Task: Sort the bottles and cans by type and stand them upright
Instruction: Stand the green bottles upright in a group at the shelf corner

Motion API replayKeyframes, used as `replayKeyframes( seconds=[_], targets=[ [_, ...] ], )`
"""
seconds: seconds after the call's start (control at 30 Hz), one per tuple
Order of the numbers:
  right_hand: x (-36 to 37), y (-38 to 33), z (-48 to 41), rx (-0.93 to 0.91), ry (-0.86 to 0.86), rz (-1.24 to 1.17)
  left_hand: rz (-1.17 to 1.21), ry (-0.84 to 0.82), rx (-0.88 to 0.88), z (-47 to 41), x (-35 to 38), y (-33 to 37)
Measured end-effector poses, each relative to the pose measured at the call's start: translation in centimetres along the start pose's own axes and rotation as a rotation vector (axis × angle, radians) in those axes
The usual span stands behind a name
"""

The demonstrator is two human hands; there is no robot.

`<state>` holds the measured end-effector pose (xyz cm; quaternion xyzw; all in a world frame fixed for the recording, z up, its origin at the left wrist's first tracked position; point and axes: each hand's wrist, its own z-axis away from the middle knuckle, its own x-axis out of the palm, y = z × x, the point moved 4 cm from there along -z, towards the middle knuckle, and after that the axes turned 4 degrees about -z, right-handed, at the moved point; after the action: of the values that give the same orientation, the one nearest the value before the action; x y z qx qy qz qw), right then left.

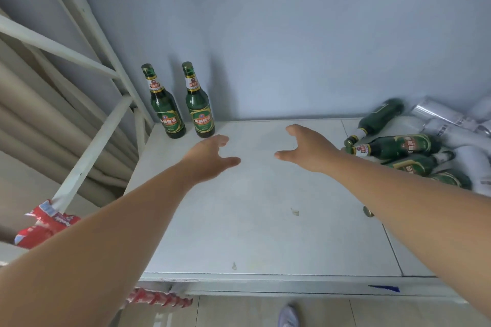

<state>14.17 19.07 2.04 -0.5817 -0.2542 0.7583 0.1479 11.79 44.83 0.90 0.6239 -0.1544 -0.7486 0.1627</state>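
Fingers spread and loosely curled on both sides: your left hand (210,156) and right hand (305,150) hover empty above the white shelf board (265,220), palms facing each other. Two green beer bottles (199,103) stand upright side by side at the back left corner, just beyond your left hand. To your right, a heap of green bottles (398,146) lies on its side, mixed with silver cans (438,117) against the blue wall (292,48).
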Motion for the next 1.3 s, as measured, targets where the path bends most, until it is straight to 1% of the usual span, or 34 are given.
replayKeyframes(
  seconds=[0.17,0.33,0.6,0.73,0.83,1.07,1.2,1.3],
  targets=[
    [-0.1,2.0,4.3,0.056,0.042,0.018,-0.002,-0.056,0.05,1.2,2.2,0.9],
    [-0.7,4.9,7.9,0.125,0.04,0.053,0.003,-0.093,0.097,2.6,4.6,3.1],
    [-6.1,10.1,11.8,0.162,0.158,0.027,-0.026,-0.165,0.162,3.4,8.9,9.3],
    [-8.9,13.3,13.2,0.15,0.185,0.072,-0.045,-0.188,0.182,3.9,11.5,13.6],
    [-10.7,16.0,14.1,0.167,0.176,0.09,-0.056,-0.204,0.184,4.0,13.2,16.9],
    [-14.4,23.7,15.5,0.144,0.106,0.112,-0.082,-0.271,0.182,4.1,18.5,24.9],
    [-15.0,27.1,15.3,0.137,0.054,0.101,-0.065,-0.307,0.125,4.0,21.6,27.0],
    [-14.7,29.0,14.5,0.137,0.031,0.091,0.001,-0.326,0.064,3.9,23.3,27.4]
  ],
)
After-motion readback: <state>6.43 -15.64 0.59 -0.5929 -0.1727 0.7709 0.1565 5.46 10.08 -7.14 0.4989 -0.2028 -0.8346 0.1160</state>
